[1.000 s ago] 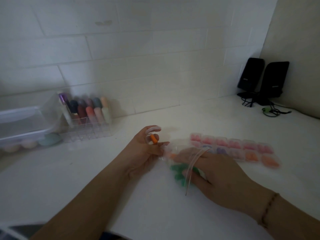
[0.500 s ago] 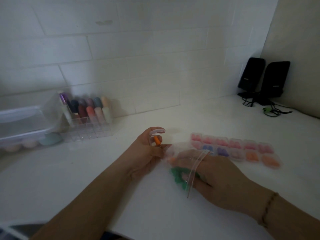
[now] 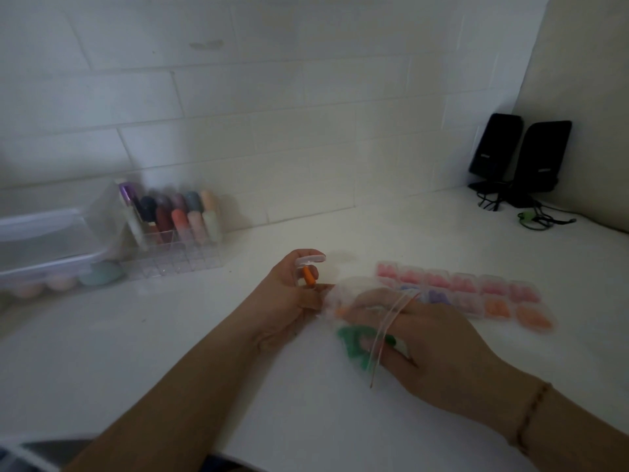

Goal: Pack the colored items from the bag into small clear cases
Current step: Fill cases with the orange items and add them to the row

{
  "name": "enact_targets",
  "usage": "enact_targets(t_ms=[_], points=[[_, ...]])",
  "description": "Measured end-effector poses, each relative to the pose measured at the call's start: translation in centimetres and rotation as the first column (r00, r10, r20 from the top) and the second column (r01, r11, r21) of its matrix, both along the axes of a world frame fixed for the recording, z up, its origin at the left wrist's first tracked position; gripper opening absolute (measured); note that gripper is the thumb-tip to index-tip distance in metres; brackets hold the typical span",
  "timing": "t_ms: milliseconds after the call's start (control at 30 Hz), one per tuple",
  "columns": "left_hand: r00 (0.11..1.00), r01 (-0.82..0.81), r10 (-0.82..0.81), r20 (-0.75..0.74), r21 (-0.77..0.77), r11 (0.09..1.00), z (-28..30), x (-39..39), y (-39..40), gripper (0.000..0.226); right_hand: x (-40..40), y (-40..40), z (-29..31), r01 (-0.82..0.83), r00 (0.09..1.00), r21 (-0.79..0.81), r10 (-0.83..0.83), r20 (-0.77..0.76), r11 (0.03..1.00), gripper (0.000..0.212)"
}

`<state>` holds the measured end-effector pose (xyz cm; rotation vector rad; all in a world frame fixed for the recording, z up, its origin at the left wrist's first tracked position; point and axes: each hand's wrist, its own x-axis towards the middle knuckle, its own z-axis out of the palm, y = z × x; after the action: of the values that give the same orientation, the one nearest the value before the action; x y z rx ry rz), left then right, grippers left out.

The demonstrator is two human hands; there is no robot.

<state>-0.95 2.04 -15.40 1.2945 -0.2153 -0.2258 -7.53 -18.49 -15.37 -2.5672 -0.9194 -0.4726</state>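
Head view: a white counter (image 3: pixel 204 369) under a white tiled wall, seen from above and forward, both forearms reaching in from the near edge.
Left hand (image 3: pixel 289 301): fingers curled, gripping a small clear case (image 3: pixel 310 260) with its lid swung open at the top; an orange item (image 3: pixel 309 276) stands upright just under that lid, between thumb and fingers.
Right hand (image 3: pixel 425 338): pushed into the clear bag (image 3: pixel 354 321) past the zip strip, which crosses the knuckles; fingers bent inside the film, and whether they pinch anything is too blurred to tell.
Clear bag: lies flat on the counter, touching the left hand's fingertips; its mouth faces the right wrist.
Green items (image 3: pixel 354 345): a cluster inside the bag, on the near side of the right hand's fingers.
Orange piece in the bag (image 3: pixel 340 312): a small blurred spot just beside the left hand, near the tips of the right fingers.
Filled cases (image 3: pixel 476 294): two rows of small clear cases to the right of the left hand and beyond the right hand, pink ones in the far row, purple and orange ones in the near row.
Clear organizer (image 3: pixel 177 247): well to the left of the left hand, against the wall, holding upright coloured sticks.
Storage box (image 3: pixel 47 243): clear, just left of the organizer, with pale rounded shapes under it.
Speakers (image 3: pixel 520 155): two black ones, far corner, well to the right of the left hand, cables trailing in front.
Bracelet (image 3: pixel 531 417): thin, on the right wrist.
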Motion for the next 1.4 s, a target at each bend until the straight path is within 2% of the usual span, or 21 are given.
enact_targets(t_ms=[133, 233, 433, 567, 633, 733, 800, 867, 933, 1000, 1067, 1200, 1300, 1400], points=[[0.999, -0.033, 0.033, 0.016, 0.028, 0.999, 0.1, 0.4, 0.5, 0.054, -0.2, -0.1, 0.5, 0.030, 0.996, 0.092, -0.038, 0.079, 0.995, 0.033], [0.997, -0.069, 0.068, 0.021, 0.042, 0.997, 0.2, 0.8, 1.1, 0.053, -0.4, -0.3, 1.1, 0.026, 0.998, 0.150, -0.034, 0.055, 0.988, 0.020], [0.958, -0.285, 0.281, 0.047, 0.101, 0.953, 0.6, 3.2, 4.9, 0.052, -0.7, -1.0, 1.5, 0.022, 0.999, 0.217, -0.016, -0.031, 0.976, 0.011], [0.962, -0.271, 0.271, 0.007, 0.069, 0.960, 0.6, 3.8, 6.0, 0.047, -0.6, -1.2, 1.6, 0.055, 0.992, 0.354, -0.010, -0.126, 0.934, 0.015], [0.956, -0.293, 0.293, 0.010, 0.067, 0.954, 0.7, 3.9, 6.1, 0.039, -0.4, -1.3, 1.6, 0.066, 0.993, 0.417, -0.018, -0.118, 0.906, 0.021], [0.875, -0.481, 0.478, 0.072, 0.026, 0.877, 1.6, 3.4, 5.9, 0.021, 0.2, -1.5, 1.7, 0.071, 0.997, 0.502, -0.051, -0.055, 0.862, 0.023], [0.833, -0.541, 0.546, 0.085, -0.077, 0.837, 2.4, 2.4, 5.4, 0.018, 0.5, -1.6, 2.0, 0.077, 0.997, 0.536, -0.068, -0.036, 0.841, 0.024], [0.900, -0.407, 0.435, 0.024, -0.312, 0.858, 3.3, 1.0, 3.9, 0.020, 0.4, -1.9, 2.6, 0.096, 0.995, 0.558, -0.090, -0.039, 0.824, 0.029], [0.974, -0.201, 0.227, -0.010, -0.500, 0.842, 4.0, -0.2, 1.7, 0.019, 0.3, -2.2, 3.2, 0.134, 0.991, 0.585, -0.108, -0.080, 0.800, 0.034], [0.999, -0.046, 0.049, -0.007, -0.535, 0.843, 4.7, -1.3, -1.2, 0.020, 0.2, -2.6, 3.8, 0.156, 0.985, 0.662, -0.068, -0.156, 0.733, 0.033], [0.995, 0.061, -0.096, -0.029, -0.581, 0.811, 5.0, -2.3, -3.9, 0.022, -0.3, -3.0, 4.9, 0.178, 0.971, 0.775, 0.019, -0.238, 0.606, 0.025], [0.964, 0.112, -0.238, -0.115, -0.639, 0.761, 5.0, -3.4, -8.4, 0.026, -1.1, -3.6, 6.3, 0.260, 0.954, 0.839, 0.010, -0.301, 0.478, 0.021], [0.955, 0.135, -0.271, -0.117, -0.642, 0.754, 3.9, -3.5, -10.0, 0.034, -1.3, -3.9, 6.6, 0.199, 0.965, 0.850, 0.052, -0.255, 0.487, 0.028], [0.941, 0.190, -0.325, -0.097, -0.644, 0.741, 2.9, -3.7, -10.0, 0.050, -1.2, -3.9, 6.2, 0.136, 0.981, 0.793, 0.028, -0.190, 0.594, 0.029]])
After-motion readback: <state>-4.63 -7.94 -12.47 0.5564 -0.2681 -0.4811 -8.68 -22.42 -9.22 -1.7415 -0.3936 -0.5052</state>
